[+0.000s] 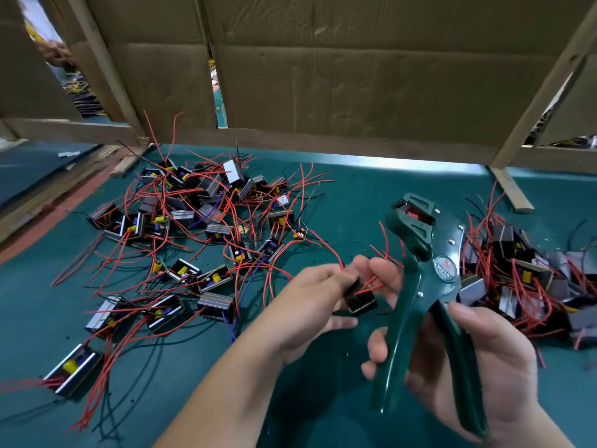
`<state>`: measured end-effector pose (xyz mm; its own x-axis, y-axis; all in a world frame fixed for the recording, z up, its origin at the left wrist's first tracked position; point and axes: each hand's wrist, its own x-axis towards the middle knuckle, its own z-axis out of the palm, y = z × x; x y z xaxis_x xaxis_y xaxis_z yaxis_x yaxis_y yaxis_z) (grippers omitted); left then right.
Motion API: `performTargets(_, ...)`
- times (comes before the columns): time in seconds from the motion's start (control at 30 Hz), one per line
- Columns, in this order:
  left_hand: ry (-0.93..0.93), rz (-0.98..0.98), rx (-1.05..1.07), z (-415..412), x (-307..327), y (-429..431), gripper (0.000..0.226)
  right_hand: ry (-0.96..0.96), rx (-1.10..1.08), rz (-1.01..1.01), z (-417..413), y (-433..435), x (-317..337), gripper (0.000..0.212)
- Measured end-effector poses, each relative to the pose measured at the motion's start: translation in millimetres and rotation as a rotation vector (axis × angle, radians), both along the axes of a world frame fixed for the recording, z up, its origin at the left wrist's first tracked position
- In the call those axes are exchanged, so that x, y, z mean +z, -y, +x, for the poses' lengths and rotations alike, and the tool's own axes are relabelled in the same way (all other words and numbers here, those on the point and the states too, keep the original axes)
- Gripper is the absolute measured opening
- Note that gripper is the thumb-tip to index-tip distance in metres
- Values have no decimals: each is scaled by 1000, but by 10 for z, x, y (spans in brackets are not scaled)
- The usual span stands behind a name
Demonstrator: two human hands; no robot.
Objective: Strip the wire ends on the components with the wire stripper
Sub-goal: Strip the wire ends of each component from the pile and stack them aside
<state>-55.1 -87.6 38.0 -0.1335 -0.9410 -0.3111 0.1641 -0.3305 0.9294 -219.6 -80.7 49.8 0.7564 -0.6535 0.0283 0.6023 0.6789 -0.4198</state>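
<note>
My left hand (pixel 310 305) grips a small black component (pixel 360 300) with red wires (pixel 386 250) sticking up from it. My right hand (pixel 484 360) holds the dark green wire stripper (pixel 429 273) by its two handles, jaws pointing up and away. The stripper's head is just right of the held component's wires; the wires are not in the jaws. A large pile of similar components (pixel 193 227) with red wires lies on the green table (pixel 352 195) to the left. Another heap of components (pixel 529 279) lies to the right.
A cardboard and wood partition (pixel 355 76) stands along the table's far side. A loose wooden strip (pixel 512 189) leans at the right rear. Another person's hand (pixel 56 53) shows through a gap at the top left.
</note>
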Motion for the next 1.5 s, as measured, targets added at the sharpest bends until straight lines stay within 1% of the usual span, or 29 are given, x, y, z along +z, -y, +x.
performTargets(0.03,-71,-14,49,-10,-1,5,25,-19,17,-14,5,-6,-9,62)
performTargets(0.1,-222,-54,131,-6,15,20,32,-121,13,-77,0,13,-63,65)
performTargets(0.17,-295,-116,248,34,34,42,38,-214,18,-173,-5,55,-152,65)
performTargets(0.27,-324,-201,438,125,39,74,32,-177,93,-224,59,60,-210,56)
performTargets(0.33,-326,-230,473,180,50,78,28,-133,107,-184,33,55,-137,48)
performTargets(0.4,-287,-247,468,226,55,75,31,-59,89,-210,-7,65,-110,46)
performTargets(0.43,-264,-264,462,248,48,76,32,-81,56,-247,-17,72,-111,47)
performTargets(0.5,-199,-304,455,276,34,81,22,-150,-33,-323,-54,81,-100,55)
performTargets(0.57,-95,-314,416,295,37,72,7,-190,-129,-323,-119,107,-58,65)
performTargets(0.67,34,-286,197,282,38,44,8,-326,-268,-311,-166,94,-16,79)
performTargets(0.73,102,-270,76,229,21,24,17,-333,-252,-312,-155,86,-17,81)
performTargets(0.83,138,-240,11,150,-6,12,30,-352,-158,-248,-100,125,-28,72)
performTargets(0.93,188,-242,-22,151,-2,10,29,-216,-40,-26,-70,243,-71,50)
performTargets(0.97,190,-240,-31,166,4,9,27,-187,4,11,-87,272,-67,43)
performTargets(1.0,187,-238,-35,177,8,4,25,-192,36,96,-59,264,-30,47)
performTargets(1.03,185,-235,-36,185,10,2,23,-167,18,78,-53,206,55,53)
performTargets(1.07,185,-233,-36,188,11,-1,23,-160,-64,20,-89,148,43,47)
performTargets(1.1,184,-229,-35,187,13,-5,22,-207,-85,-30,-95,155,20,44)
performTargets(1.13,179,-224,-33,181,16,-8,20,-283,-144,-133,-86,128,-20,54)
performTargets(1.17,173,-218,-30,176,16,-10,18,-337,-151,-225,-93,126,-30,62)
performTargets(1.23,175,-206,-19,165,19,-12,15,-330,-129,-275,-101,93,-50,69)
performTargets(1.37,193,-240,84,106,19,2,16,-359,-147,-239,-56,68,7,74)
performTargets(1.5,115,-347,243,-2,26,0,18,-354,-137,-253,-40,39,34,74)
